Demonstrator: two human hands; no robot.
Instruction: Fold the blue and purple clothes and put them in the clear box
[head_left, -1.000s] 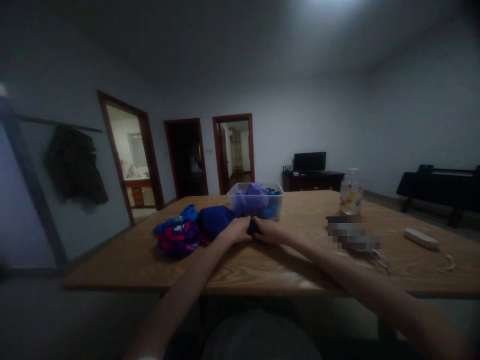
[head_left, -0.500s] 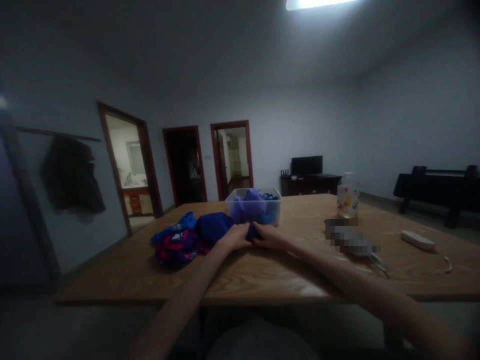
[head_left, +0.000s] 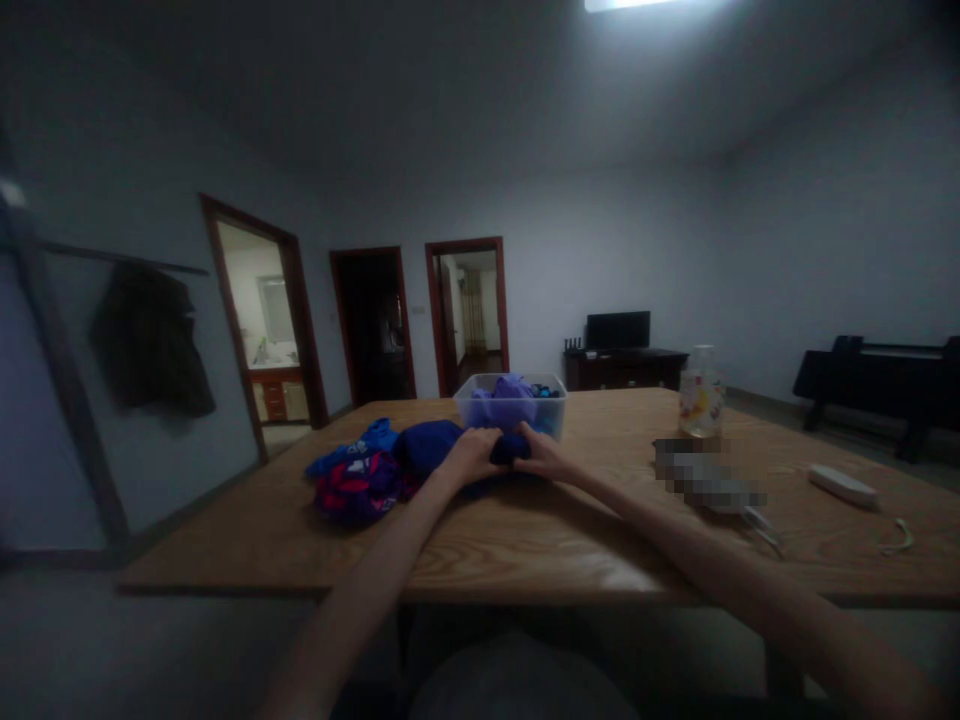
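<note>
In front of me, both hands grip a dark blue cloth [head_left: 511, 446]; its exact kind does not show. My left hand [head_left: 474, 453] is closed on its left part, and my right hand [head_left: 541, 456] pinches its right end. Some of the cloth lies on the table under my hands. Left of them a rounded blue cloth bundle [head_left: 429, 446] touches a crumpled purple, pink and dark garment [head_left: 358, 488] and a bright blue one [head_left: 369, 441]. Just behind my hands stands a clear plastic bin [head_left: 556, 412] holding a purple cloth [head_left: 513, 394] and other dark and blue fabric.
Everything rests on a wooden table [head_left: 600, 545]. To the right are a clear patterned bottle [head_left: 701, 400], a blurred grey item [head_left: 705, 480] with a cord, a white oblong object [head_left: 843, 486] and a small pale strip [head_left: 898, 538].
My hands have moved slightly up and apart, away from me, with the dark blue cloth bunched between them. More of it shows below my hands. The view has shifted slightly.
</note>
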